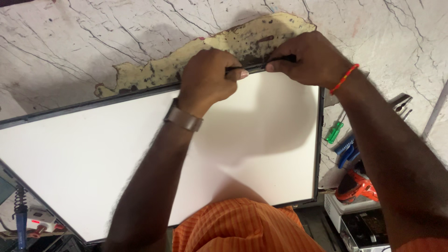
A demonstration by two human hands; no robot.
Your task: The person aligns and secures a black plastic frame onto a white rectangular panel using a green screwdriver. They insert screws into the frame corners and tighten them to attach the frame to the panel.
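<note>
White marble veined with dark cracks forms the counter (70, 42) beneath a large flat panel (140, 149), seen from the head camera looking straight down. The panel, a plain white sheet inside a thin black frame (320, 140), lies flat and fills most of the view, running from the lower left corner up to the right. Behind its far edge the counter's surface has broken away, leaving a ragged yellowish patch (196, 58) speckled with black marks.

Both hands work at that far edge. The left hand (205, 77), with a metal watch (183, 118) on its wrist, has its fingers (235, 72) clenched on a thin black strip (254, 66) along the top of the frame. The right hand (310, 58), a red thread (344, 78) tied around its wrist, pinches the same strip just beside the left, thumb and fingers closed on it. The two hands nearly touch, and their shadows fall across the white sheet.

An orange ribbed garment (242, 226) shows at the bottom of the view.

To the right of the panel, off its edge, lie a green-handled screwdriver (334, 132), a blue tool (347, 151) and a red and black tool (357, 186) resting on a white box (340, 212). At the lower left sit a blue coiled handle (19, 205) and a white and red device (39, 223).
</note>
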